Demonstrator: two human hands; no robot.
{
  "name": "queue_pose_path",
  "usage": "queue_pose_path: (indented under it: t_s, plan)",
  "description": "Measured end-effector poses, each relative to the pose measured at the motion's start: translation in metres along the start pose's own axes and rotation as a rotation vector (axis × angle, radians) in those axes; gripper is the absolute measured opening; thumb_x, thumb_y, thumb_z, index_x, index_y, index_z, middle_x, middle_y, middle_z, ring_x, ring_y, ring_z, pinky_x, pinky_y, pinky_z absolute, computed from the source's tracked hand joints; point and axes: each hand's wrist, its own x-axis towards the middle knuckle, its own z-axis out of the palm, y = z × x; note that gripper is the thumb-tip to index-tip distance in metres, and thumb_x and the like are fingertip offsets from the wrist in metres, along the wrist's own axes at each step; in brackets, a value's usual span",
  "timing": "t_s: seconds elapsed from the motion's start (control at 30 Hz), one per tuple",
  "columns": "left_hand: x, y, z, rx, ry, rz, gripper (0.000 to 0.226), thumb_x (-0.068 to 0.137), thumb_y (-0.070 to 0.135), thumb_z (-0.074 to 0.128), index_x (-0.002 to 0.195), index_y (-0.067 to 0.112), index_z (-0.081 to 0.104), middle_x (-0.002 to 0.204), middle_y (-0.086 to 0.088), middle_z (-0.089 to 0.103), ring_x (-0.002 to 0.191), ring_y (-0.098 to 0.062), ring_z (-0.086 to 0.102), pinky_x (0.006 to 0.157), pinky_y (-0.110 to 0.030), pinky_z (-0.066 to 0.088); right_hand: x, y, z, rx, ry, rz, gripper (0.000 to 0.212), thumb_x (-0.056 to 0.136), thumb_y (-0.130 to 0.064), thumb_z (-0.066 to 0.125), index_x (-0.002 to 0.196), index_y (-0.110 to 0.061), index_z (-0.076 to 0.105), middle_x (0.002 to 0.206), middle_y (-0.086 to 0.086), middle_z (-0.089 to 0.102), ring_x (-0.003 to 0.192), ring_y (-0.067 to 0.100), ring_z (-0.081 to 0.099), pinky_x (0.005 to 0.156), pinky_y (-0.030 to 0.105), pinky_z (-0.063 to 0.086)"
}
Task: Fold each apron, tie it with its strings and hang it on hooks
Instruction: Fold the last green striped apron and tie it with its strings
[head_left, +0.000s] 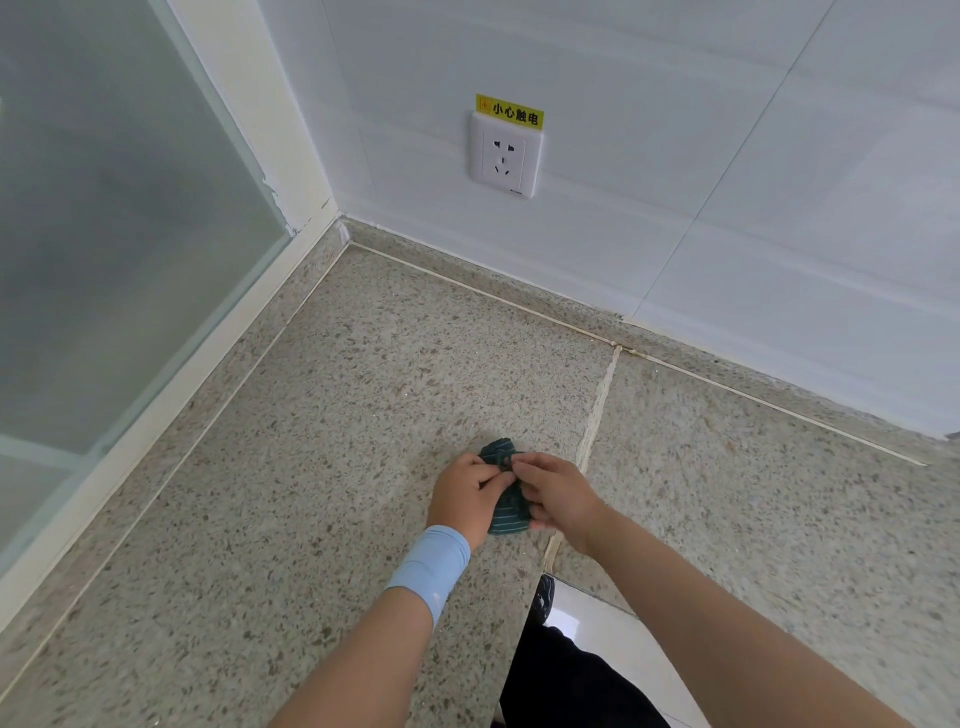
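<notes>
At the lower centre of the frame we see both forearms reaching forward. The left hand (464, 494) and right hand (560, 493) curl inward, fingers pinching the small folded green-striped apron (508, 513), which lies between them on the speckled stone counter (363, 389).

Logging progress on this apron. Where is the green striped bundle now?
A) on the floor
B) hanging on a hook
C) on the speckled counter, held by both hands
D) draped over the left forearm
C: the apron lies on the counter, with the left hand and right hand gripping it.
</notes>
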Motion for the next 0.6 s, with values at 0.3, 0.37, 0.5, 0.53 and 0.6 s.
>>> queue_pose_path:
  t_s: [0.3,0.37,0.5,0.53,0.6]
  plan:
    - [0.017,0.023,0.005,0.481,-0.104,0.123,0.028,0.098,0.031,0.054,0.093,0.012,0.074,0.100,0.002,0.061,0.086,-0.018,0.061,0.075,-0.032,0.052,-0.014,-0.048,-0.017,-1.673,-0.154,-0.225,0.021,0.096,-0.008,0.045,0.092,-0.010,0.065,0.084,0.004,0.065,0.074,0.021,0.062,0.055,0.027,0.043]
    - [0.022,0.029,0.004,0.496,-0.145,0.121,0.020,0.095,0.028,0.058,0.098,0.011,0.069,0.096,-0.001,0.067,0.083,-0.019,0.064,0.074,-0.031,0.052,-0.008,-0.064,-0.014,-1.797,-0.125,-0.437,0.018,0.097,-0.008,0.050,0.096,-0.012,0.067,0.087,0.003,0.069,0.079,0.022,0.067,0.059,0.030,0.049]
    - [0.028,0.019,-0.006,0.411,-0.321,0.255,0.033,0.090,0.033,0.070,0.083,0.001,0.072,0.095,-0.001,0.062,0.082,-0.019,0.060,0.077,-0.032,0.048,0.016,-0.076,-0.020,-1.610,-0.024,-0.570,0.015,0.096,-0.022,0.059,0.094,-0.019,0.074,0.087,-0.002,0.073,0.082,0.019,0.068,0.073,0.034,0.058]
    - [0.026,0.014,-0.008,0.350,-0.317,0.253,0.033,0.088,0.032,0.072,0.079,0.000,0.073,0.088,0.002,0.059,0.078,-0.018,0.058,0.075,-0.032,0.047,0.021,-0.072,-0.023,-1.476,-0.026,-0.517,0.013,0.095,-0.027,0.063,0.093,-0.021,0.074,0.087,-0.005,0.073,0.083,0.016,0.067,0.076,0.032,0.058]
    - [0.021,0.001,-0.010,0.225,-0.223,0.235,0.027,0.086,0.031,0.075,0.079,0.005,0.076,0.080,0.006,0.055,0.075,-0.016,0.055,0.070,-0.031,0.046,0.026,-0.055,-0.027,-1.140,0.013,-0.401,0.011,0.090,-0.031,0.072,0.088,-0.021,0.075,0.084,-0.006,0.072,0.077,0.012,0.065,0.071,0.025,0.055]
